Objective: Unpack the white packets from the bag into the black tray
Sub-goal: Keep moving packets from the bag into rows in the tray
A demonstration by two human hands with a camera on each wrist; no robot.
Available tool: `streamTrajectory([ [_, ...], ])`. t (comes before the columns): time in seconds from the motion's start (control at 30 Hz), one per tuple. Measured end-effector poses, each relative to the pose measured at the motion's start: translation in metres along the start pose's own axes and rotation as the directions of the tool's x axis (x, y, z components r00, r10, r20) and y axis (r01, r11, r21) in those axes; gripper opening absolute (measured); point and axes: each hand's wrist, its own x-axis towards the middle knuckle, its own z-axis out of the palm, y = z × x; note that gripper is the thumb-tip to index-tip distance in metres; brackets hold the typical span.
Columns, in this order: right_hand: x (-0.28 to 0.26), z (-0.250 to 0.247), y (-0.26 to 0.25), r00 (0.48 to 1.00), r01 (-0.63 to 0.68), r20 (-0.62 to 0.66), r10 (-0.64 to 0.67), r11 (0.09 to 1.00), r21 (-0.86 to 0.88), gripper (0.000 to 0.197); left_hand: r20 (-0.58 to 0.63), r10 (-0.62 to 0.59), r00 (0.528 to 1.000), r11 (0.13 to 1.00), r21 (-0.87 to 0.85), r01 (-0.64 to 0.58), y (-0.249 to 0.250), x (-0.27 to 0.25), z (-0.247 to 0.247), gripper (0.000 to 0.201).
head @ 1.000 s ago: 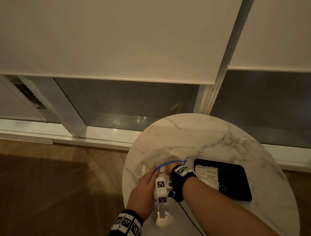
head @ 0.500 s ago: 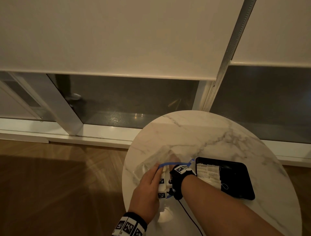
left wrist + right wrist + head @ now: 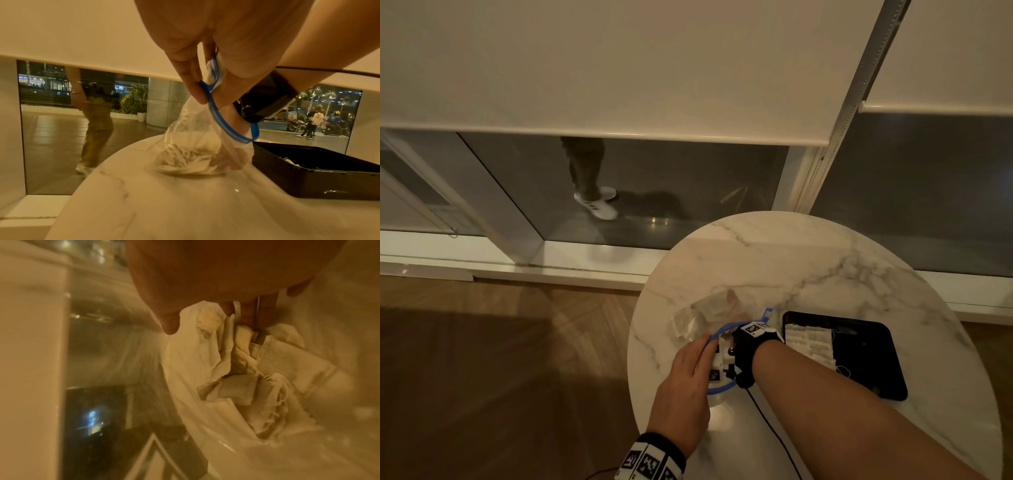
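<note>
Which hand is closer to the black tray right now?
Right. The right hand is inside the bag, which lies just beside the tray. The left hand pinches the bag's blue rim on the side away from the tray.

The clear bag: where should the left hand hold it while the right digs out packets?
Best at the blue zip rim, pinched from the bag's left, as the left hand does. The rim is its stiffest edge; lifting it keeps the mouth open for the right hand inside.
</note>
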Motion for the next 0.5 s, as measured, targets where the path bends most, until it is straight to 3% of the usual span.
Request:
streamTrajectory([
  [0.07,-0.005,-0.006,0.007,0.998,0.022,-0.059,-0.037,0.973,-0.230,0.050,0.005,0.005,1.000,1.000,-0.001,-0.005,0.001,0.001,0.001,0.105],
  [0.13,0.004,-0.006,0.010,0.995,0.094,0.001,-0.102,0.921,-0.379,0.052,0.009,0.011,1.000,1.000,0.006,-0.011,0.001,0.002,0.002,0.105],
  [0.2,0.004,0.001,0.007,0.997,0.064,0.051,-0.053,0.971,-0.232,0.050,0.027,0.010,1.000,1.000,0.011,-0.010,0.001,0.003,0.003,0.107],
  [0.27,0.010,0.004,0.004,0.994,0.096,0.050,-0.092,0.992,-0.087,0.046,0.046,-0.001,0.999,1.000,0.011,0.001,0.000,0.003,0.005,0.109],
  [0.37,0.013,0.003,0.002,1.000,-0.002,-0.019,-0.001,0.989,-0.145,0.048,0.058,-0.011,0.998,1.000,-0.001,0.011,-0.002,0.003,0.008,0.111],
  [0.5,0.008,0.001,-0.001,0.995,0.093,0.008,-0.096,0.930,-0.355,0.060,0.062,-0.035,0.998,0.999,-0.022,0.036,-0.003,0.004,0.007,0.111],
])
